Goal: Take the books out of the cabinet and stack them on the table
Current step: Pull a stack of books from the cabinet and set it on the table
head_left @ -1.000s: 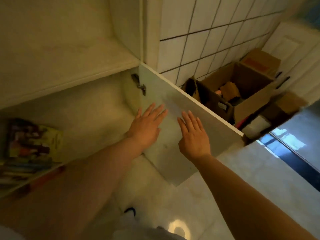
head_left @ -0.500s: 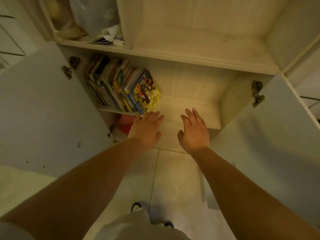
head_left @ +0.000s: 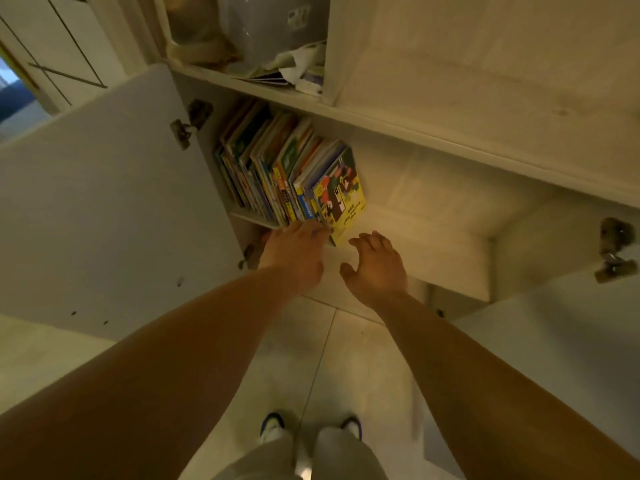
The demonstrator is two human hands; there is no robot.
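Observation:
A row of several colourful books [head_left: 277, 168] stands leaning on the left side of the cabinet's lower shelf [head_left: 433, 220]. A yellow picture book [head_left: 341, 195] is the rightmost one, cover facing me. My left hand [head_left: 294, 252] reaches to the books' near edges, and its fingertips touch them by the yellow book's lower corner. My right hand [head_left: 375, 266] hovers over the shelf's front edge just right of the yellow book, fingers spread and relaxed, holding nothing. No table is in view.
Both cabinet doors stand wide open, the left door [head_left: 104, 209] and the right door [head_left: 571, 348]. The upper shelf holds a plastic bag [head_left: 263, 29] and loose papers [head_left: 301, 69]. Pale floor tiles [head_left: 346, 368] and my shoes lie below.
My view swung from the right door to the cabinet's inside. Both hands moved forward toward the books; the left hand now touches their near edges.

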